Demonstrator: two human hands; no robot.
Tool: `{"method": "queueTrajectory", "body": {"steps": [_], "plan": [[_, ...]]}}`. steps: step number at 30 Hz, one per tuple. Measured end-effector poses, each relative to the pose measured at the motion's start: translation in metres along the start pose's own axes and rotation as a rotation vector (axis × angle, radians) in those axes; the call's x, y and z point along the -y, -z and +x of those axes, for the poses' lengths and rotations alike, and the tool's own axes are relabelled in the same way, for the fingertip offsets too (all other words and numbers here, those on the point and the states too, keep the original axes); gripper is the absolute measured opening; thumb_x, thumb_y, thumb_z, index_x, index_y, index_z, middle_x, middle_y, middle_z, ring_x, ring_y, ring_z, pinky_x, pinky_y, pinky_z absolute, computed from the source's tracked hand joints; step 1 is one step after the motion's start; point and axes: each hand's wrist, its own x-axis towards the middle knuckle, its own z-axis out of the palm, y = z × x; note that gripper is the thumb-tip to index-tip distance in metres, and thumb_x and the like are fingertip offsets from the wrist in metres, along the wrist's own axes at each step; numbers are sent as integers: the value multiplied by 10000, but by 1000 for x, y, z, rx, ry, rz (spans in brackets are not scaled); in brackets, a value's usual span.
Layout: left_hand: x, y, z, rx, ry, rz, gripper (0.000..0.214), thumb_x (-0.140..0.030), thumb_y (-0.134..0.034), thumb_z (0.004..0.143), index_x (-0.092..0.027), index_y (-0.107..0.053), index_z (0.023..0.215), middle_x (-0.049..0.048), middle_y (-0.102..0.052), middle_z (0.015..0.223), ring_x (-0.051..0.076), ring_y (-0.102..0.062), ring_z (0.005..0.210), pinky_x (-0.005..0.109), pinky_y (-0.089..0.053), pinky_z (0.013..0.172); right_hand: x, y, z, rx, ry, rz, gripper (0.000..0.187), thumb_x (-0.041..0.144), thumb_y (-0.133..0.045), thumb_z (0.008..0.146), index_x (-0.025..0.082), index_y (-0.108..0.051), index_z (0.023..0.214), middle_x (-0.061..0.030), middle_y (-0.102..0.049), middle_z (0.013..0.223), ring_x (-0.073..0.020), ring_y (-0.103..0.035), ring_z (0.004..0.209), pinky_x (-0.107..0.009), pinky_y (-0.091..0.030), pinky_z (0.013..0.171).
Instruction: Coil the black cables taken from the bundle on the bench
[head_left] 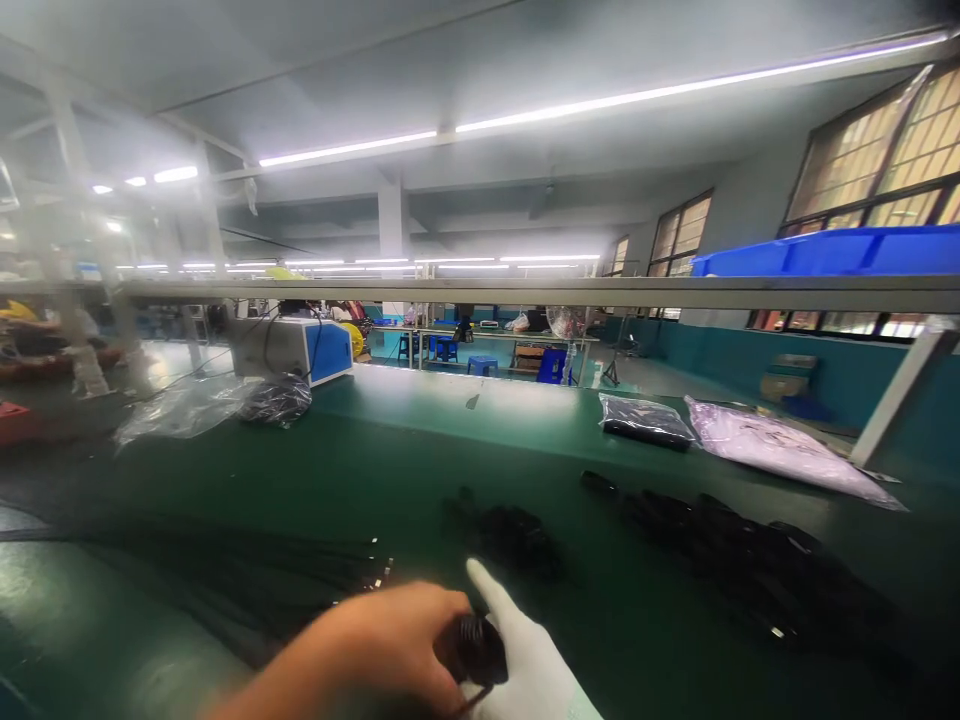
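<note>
Curling round a black part [484, 652], the bare left hand [386, 632] is being used to grip it, its fingers closed far enough for the ribbed end to be seen between them and the glove. The part is being held low at 6 o'clock, right between both hands, presumably so that it is being steadied from two sides. By the gloved right hand [534, 655] the far side is being backed; one digit is being held out straight, but whether the rest are being closed on the part cannot be told.

At 10 o'clock from the hands, cables [247, 565] are being laid lengthwise on the worktop [420, 465], pale tips [382, 577] nearest, probably so that the ends are being kept within reach. At 1 o'clock a small black heap [519, 537] is being left close by, while a larger heap [757, 560] is being spread toward 3 o'clock, seemingly for easy picking. Along the far edge, at 2 o'clock, a dark pack [646, 422] and a pink bag [787, 452] are being stored, perhaps to leave the near side free.
</note>
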Motion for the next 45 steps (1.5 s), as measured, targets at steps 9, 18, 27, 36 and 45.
{"method": "queueTrajectory", "body": {"steps": [9,18,27,36,45], "plan": [[11,-31,8,-115,5,-217,155,-163,-466,604,-197,-616,583,-18,-627,592,142,-531,551,235,-403,533,13,21,-14,244,97,463,414,194,-771,526,204,-543,872,-66,-508,1220,-88,-496,606,-255,-402,571],[-16,-5,-13,-261,-103,-1105,230,-258,-637,643,-122,-596,825,34,-642,718,135,-593,626,275,-482,633,-5,1,1,453,257,982,550,343,-840,553,218,-514,978,80,-494,523,-42,-324,349,-162,-257,383],[-29,-14,-10,-587,-337,-173,413,-58,-528,691,-273,-690,1005,-9,-660,1002,200,-543,982,338,-369,920,0,6,-10,359,148,997,516,361,-803,676,165,-587,1102,-64,-655,874,-165,-613,731,-262,-467,687],[-6,-7,-3,-564,-167,-229,317,-175,-557,750,-248,-690,1029,18,-651,982,217,-558,947,339,-412,869,-17,-7,11,377,-169,1196,467,587,-614,827,139,-591,959,-70,-666,835,-139,-639,582,-192,-464,490],[6,-3,6,-419,-140,-425,229,-298,-628,729,-197,-711,917,16,-667,898,190,-582,857,260,-435,762,-9,-3,7,254,-90,731,640,520,-768,671,177,-529,1156,-93,-586,1013,-190,-594,761,-282,-514,567]]}}
